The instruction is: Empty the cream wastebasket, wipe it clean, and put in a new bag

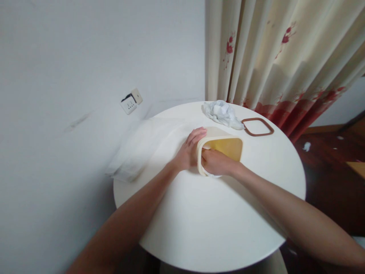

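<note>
A cream plastic bin (218, 132) lies tipped on its side on the round white table, its mouth facing me and its inside looking yellowish. My left hand (189, 150) grips the bin's left side, fingers curled over the wall near the rim. Through the mouth reaches my right hand (215, 161), closed and pressed low against the inner left wall. Its fingertips are mostly hidden. Something thin and white (212, 175) shows beneath that hand at the lower rim; I cannot tell whether the hand holds it.
Behind the bin, a crumpled whitish plastic bag (221, 113) touches a brown rounded-square ring (258, 134). A blurred translucent sheet (142, 148) hangs over the left edge of the table (211, 224). A wall with a socket (129, 104) stands left, a curtain (273, 57) behind.
</note>
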Demonstrator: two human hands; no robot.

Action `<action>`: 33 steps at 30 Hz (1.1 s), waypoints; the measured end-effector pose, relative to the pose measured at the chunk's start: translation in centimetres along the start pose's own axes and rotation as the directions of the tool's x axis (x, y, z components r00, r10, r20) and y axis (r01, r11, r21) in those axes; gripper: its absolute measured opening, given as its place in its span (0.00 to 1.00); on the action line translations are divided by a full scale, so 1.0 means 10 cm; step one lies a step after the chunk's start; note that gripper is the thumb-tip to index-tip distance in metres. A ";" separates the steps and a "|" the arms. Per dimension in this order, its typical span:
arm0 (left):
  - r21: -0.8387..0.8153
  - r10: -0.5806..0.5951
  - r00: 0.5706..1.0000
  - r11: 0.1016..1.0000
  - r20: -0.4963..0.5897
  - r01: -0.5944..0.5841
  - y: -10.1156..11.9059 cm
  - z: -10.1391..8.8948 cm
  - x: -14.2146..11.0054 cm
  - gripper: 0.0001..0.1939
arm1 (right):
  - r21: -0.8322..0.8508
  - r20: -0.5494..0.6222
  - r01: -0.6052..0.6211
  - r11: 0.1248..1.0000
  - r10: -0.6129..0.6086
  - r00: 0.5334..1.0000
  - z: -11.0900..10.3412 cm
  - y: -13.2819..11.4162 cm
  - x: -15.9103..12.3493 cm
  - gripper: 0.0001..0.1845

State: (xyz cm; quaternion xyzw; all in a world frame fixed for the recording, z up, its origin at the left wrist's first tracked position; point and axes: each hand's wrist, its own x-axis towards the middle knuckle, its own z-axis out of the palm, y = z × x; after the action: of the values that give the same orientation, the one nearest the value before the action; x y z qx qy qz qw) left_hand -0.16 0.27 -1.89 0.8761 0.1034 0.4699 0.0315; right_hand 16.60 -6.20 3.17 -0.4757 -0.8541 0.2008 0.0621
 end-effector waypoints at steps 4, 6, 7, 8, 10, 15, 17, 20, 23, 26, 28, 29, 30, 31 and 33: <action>-0.009 -0.009 1.000 1.000 0.012 0.010 0.00 0.00 0.00 0.45 | -0.045 -0.010 -0.066 0.997 0.065 0.998 0.00 -0.01 -0.01 0.20; -0.022 -0.012 1.000 1.000 0.012 0.013 0.00 0.00 0.00 0.45 | -0.094 -0.001 -0.130 0.987 0.130 0.992 -0.01 -0.02 -0.03 0.20; -0.026 -0.012 1.000 1.000 0.008 0.013 0.00 0.00 0.00 0.45 | -0.117 0.007 -0.153 0.981 0.155 0.988 -0.03 -0.04 -0.05 0.19; -0.027 -0.011 1.000 1.000 0.003 0.011 0.00 -0.01 0.00 0.44 | -0.139 0.016 -0.165 0.977 0.169 0.986 -0.04 -0.05 -0.07 0.19; -0.018 -0.004 1.000 1.000 -0.002 0.004 0.00 -0.01 0.01 0.44 | -0.177 0.030 -0.151 0.973 0.159 0.987 -0.07 -0.08 -0.11 0.18; -0.003 0.008 1.000 1.000 0.010 -0.008 0.01 -0.02 0.01 0.48 | -0.159 0.057 0.000 0.987 0.010 0.998 -0.10 -0.10 -0.14 0.15; 0.001 -0.003 1.000 1.000 0.013 0.003 0.01 -0.02 0.00 0.47 | -0.085 0.062 0.039 0.996 -0.034 0.997 -0.07 -0.07 -0.10 0.15; 0.018 -0.023 1.000 1.000 0.017 0.023 0.00 -0.01 -0.02 0.46 | -0.025 0.025 0.042 0.999 -0.042 0.999 -0.02 -0.02 -0.02 0.16; 0.021 -0.020 1.000 1.000 0.022 0.020 -0.02 -0.01 -0.03 0.46 | -0.036 -0.018 -0.056 0.998 0.055 0.998 0.01 -0.01 0.01 0.19; 0.017 -0.016 1.000 1.000 0.013 0.016 -0.04 0.00 -0.04 0.47 | -0.069 -0.005 -0.160 0.985 0.160 0.987 -0.01 -0.02 -0.02 0.21; 0.009 -0.025 1.000 1.000 -0.001 0.025 -0.04 0.01 -0.04 0.47 | -0.109 0.020 -0.192 0.975 0.195 0.981 -0.05 -0.04 -0.05 0.22; 0.002 -0.031 0.999 1.000 -0.008 0.031 -0.04 0.01 -0.04 0.46 | -0.128 0.028 -0.200 0.971 0.205 0.978 -0.07 -0.05 -0.07 0.21; -0.006 -0.036 0.999 0.999 -0.010 0.036 -0.04 0.01 -0.04 0.44 | -0.144 0.035 -0.199 0.969 0.206 0.978 -0.09 -0.07 -0.09 0.21; -0.015 -0.039 0.999 0.999 -0.010 0.039 -0.04 0.01 -0.04 0.43 | -0.156 0.041 -0.187 0.970 0.195 0.980 -0.10 -0.08 -0.10 0.20; -0.027 -0.037 0.999 0.999 -0.010 0.036 -0.03 0.00 -0.03 0.42 | -0.162 0.054 -0.140 0.977 0.150 0.987 -0.12 -0.09 -0.12 0.19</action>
State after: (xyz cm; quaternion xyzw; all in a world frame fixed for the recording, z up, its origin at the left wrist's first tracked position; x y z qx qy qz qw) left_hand -0.35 0.46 -2.24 0.8710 0.1132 0.4752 0.0513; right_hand 16.85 -7.28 4.71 -0.5331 -0.8320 0.1523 -0.0189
